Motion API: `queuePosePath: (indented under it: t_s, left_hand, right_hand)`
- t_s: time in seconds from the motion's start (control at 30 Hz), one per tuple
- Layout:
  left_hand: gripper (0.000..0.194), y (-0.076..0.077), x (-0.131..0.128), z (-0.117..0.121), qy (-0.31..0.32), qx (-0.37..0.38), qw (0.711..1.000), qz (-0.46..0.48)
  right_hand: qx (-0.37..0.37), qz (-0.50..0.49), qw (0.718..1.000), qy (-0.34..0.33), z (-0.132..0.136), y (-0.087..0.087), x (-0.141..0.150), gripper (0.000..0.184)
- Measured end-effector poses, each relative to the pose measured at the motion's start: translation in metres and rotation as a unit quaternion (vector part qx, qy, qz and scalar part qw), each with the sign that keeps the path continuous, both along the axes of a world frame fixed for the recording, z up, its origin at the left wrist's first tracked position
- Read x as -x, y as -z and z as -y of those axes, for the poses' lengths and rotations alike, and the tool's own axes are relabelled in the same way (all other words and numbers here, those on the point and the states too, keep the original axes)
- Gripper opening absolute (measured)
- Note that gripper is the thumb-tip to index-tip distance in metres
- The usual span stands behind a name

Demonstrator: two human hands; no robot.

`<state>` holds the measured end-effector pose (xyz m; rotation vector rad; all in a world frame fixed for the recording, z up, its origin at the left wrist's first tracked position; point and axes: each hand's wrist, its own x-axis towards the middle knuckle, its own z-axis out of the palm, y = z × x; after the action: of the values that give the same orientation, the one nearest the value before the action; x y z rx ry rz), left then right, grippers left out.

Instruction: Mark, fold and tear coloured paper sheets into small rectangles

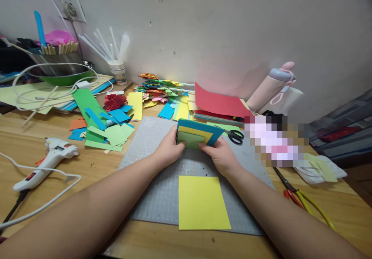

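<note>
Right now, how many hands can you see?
2: left hand on the left side of the paper stack, right hand on its right, above the grey mat. Some fingers are hidden.

Both hands (198, 154) w/ blue, yellow & green papers (193, 135), above gray mat (157, 146).

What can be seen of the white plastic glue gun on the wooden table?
The white, plastic-looking glue gun lies on its side on the wooden table, left of the grey cutting mat. It has a dark nozzle, a small window, an orange trigger, a red switch and a black cord. A white cable crosses its handle.
</note>
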<state>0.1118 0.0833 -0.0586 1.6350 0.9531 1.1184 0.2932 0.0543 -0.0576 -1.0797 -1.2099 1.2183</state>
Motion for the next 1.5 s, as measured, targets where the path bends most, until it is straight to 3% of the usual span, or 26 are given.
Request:
queuePosePath:
  t_s: [0.6, 1.0, 1.23, 1.5]
  left_hand:
    - [0.043, -0.001, 0.000, 0.000, -0.024, 0.001, 1.000, -0.020]
    - [0.043, 0.001, 0.001, -0.001, -0.018, 0.010, 1.000, -0.008]
    - [0.046, 0.005, 0.002, -0.003, -0.020, 0.009, 1.000, -0.004]
    - [0.048, 0.005, 0.001, -0.003, -0.023, 0.000, 1.000, -0.006]
  right_hand:
    - [-0.031, 0.066, 0.996, 0.060, 0.002, -0.002, 0.004, 0.024]
    - [-0.064, 0.104, 0.992, 0.031, -0.003, 0.004, -0.002, 0.043]
    - [-0.072, 0.132, 0.988, 0.038, -0.009, 0.016, -0.011, 0.039]
    - [-0.072, 0.145, 0.986, 0.027, -0.009, 0.015, -0.012, 0.035]
